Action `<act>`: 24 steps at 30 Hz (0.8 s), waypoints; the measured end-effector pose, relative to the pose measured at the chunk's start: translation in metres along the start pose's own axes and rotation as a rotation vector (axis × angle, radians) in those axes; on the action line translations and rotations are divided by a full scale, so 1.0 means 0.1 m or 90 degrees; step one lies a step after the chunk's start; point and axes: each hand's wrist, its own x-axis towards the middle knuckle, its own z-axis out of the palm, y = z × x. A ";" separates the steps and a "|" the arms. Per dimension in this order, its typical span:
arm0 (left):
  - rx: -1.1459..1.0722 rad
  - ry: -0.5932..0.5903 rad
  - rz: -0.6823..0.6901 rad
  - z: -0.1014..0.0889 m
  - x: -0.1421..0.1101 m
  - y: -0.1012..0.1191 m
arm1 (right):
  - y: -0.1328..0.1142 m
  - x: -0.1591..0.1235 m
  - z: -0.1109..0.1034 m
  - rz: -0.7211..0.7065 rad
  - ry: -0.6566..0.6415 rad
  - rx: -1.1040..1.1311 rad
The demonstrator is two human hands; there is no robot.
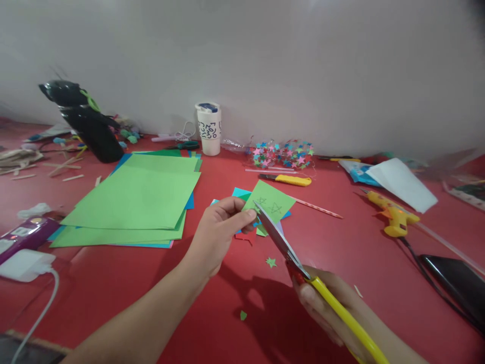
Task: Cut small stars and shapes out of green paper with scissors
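Beneath both sets of fingers, a red tabletop [212, 323] is being used as the work surface. Off to the left of the left fingers, a stack of green paper sheets [138, 192] is being displayed, no drawing being seen on its top sheet. Beyond that stack from the fingers, a black bottle [89, 121] is being shown without any readable brand. Within the right fingers, wrapped around the yellow-and-red handles, scissors [299, 265] are being held by the right hand [321, 312], their blades seemingly near together and being pointed toward the left fingertips. Well beyond the left fingers, by the wall, a white tumbler [209, 132] is being marked by dark lettering, but no word is being made out with certainty. Between left thumb and fingers, in a narrow pinch, a green paper piece [278, 194] is being held near one corner by the left hand [223, 225]. Just past those fingertips, two drawn stars [275, 208] are being shown uncut on it; these are being judged as the cutting left. Nearer than the left fingertips, one loose cut star [271, 262] is being counted as done. Nearer again, a small green scrap [243, 315] is being seen.
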 end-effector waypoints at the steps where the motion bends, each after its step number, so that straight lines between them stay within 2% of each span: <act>1: -0.001 0.000 0.000 0.00 0.00 0.00 | 0.00 0.00 0.00 0.003 -0.003 -0.002; 15: -0.004 0.004 0.000 0.00 0.00 0.02 | -0.05 -0.02 0.00 0.043 0.044 -0.044; 24: -0.043 0.028 -0.006 -0.01 0.01 0.03 | 0.00 0.01 -0.02 -0.041 0.005 -0.016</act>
